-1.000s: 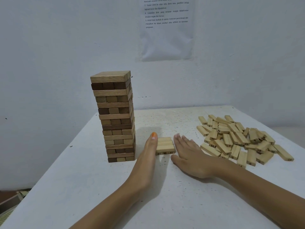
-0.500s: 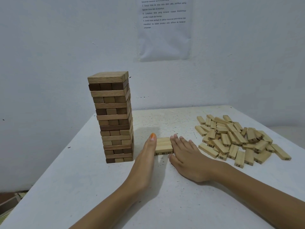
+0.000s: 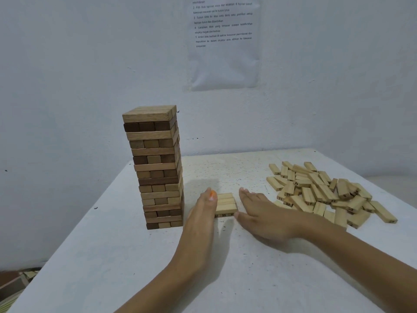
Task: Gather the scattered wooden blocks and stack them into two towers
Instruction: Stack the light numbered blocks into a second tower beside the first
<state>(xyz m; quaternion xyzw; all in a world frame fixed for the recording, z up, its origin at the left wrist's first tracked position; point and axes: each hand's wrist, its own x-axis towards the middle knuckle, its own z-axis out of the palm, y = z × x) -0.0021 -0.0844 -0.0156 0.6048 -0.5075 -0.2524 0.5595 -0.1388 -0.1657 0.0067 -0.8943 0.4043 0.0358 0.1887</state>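
My left hand (image 3: 203, 213) stands edgewise, fingers straight, against the left side of the three-block layer (image 3: 225, 203) mid-bench (image 3: 112, 256). My right hand (image 3: 264, 215) lies flat and open beside it, thumb at its near corner, I think to square a second base. The finished tower (image 3: 158, 168) stands toward the left edge, and the loose blocks (image 3: 322, 190) are heaped near the far right corner.

- Wall sheet (image 3: 223, 64): top cut off by upper frame edge, print too small to read reliably.
- Left hand (image 3: 200, 213) covers left side of flat block row (image 3: 225, 203); leftmost end number partly hidden.
- Forearms: both cut off at lower frame edges; right one hides near-left blocks of loose pile (image 3: 327, 193).
- Pile end numbers: mostly too small.
- Lower-left corner: clutter, cut off, unidentifiable.
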